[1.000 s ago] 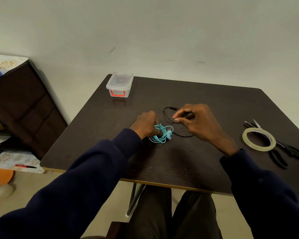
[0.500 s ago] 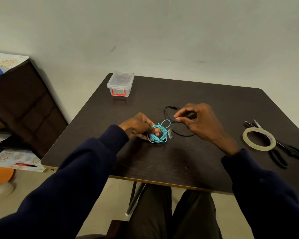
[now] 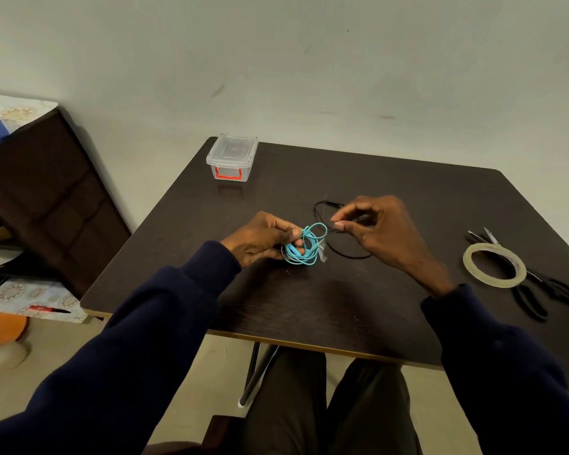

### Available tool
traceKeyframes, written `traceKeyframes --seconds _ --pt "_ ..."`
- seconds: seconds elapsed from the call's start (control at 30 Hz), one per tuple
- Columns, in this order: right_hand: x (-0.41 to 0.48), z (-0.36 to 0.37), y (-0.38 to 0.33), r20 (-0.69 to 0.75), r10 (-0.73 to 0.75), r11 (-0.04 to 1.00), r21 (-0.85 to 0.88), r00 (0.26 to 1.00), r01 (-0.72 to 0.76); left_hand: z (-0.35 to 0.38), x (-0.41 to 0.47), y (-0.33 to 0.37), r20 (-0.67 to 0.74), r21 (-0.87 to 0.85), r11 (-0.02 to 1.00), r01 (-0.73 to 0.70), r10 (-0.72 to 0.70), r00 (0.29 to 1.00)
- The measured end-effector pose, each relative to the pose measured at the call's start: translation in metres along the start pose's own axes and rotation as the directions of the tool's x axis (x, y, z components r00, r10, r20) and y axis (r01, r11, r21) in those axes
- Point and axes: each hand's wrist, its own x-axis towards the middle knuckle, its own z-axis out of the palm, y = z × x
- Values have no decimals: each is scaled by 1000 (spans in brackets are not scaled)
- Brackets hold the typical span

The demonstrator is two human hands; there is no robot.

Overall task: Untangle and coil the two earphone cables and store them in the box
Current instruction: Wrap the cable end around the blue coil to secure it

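Turquoise earphone cable (image 3: 304, 246): bundled in loose loops near the middle of the table (image 3: 309, 307), small clear wrapper at its right edge. Left hand (image 3: 263, 236): fingers and thumb curled round the left side of the bundle, gripping it. Black earphone cable (image 3: 342, 252): lying on the table just right of the turquoise bundle, one loop running under the right hand (image 3: 381, 231). Right hand: thumb and forefinger pinched together on the black cable, other fingers curled. Clear box (image 3: 232, 157): lid on, red latch facing the person, at the far left corner, well apart from both cables. Tape roll (image 3: 493, 264): flat at the right side, partly over black-handled scissors (image 3: 546, 287)
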Motion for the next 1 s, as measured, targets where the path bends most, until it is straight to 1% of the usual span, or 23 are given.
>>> traceKeyframes --seconds 0.23,0.4,0.53,0.6,0.67,0.83,0.9,1.0 --pt "-2 0 -1 -3 23 993 114 1000 -22 0 -1 0 8 -29 1000 -3 3 1000" --pt "0 2 -4 -4 38 988 153 999 -37 -1 -3 5 15 -16 1000 -24 25 1000" --pt "2 6 -6 -69 48 989 143 996 -38 -1 -4 7 8 -2 999 -46 46 999" --pt "4 7 -6 -66 68 984 167 996 -56 0 -5 8 6 -6 999 -49 49 999" --pt "3 8 -7 -28 73 977 203 997 -65 1 -5 8 -2 -9 999 -52 52 999" --pt "-3 12 -13 51 -23 972 236 998 10 2 -5 10 -31 -26 998 -54 53 998" --pt "-6 13 -14 145 -52 975 222 988 19 3 -5 12 -56 -39 997 -61 59 997" --pt "-10 16 -16 286 -98 987 149 953 57 4 -4 14 -94 -32 997 -71 67 993"
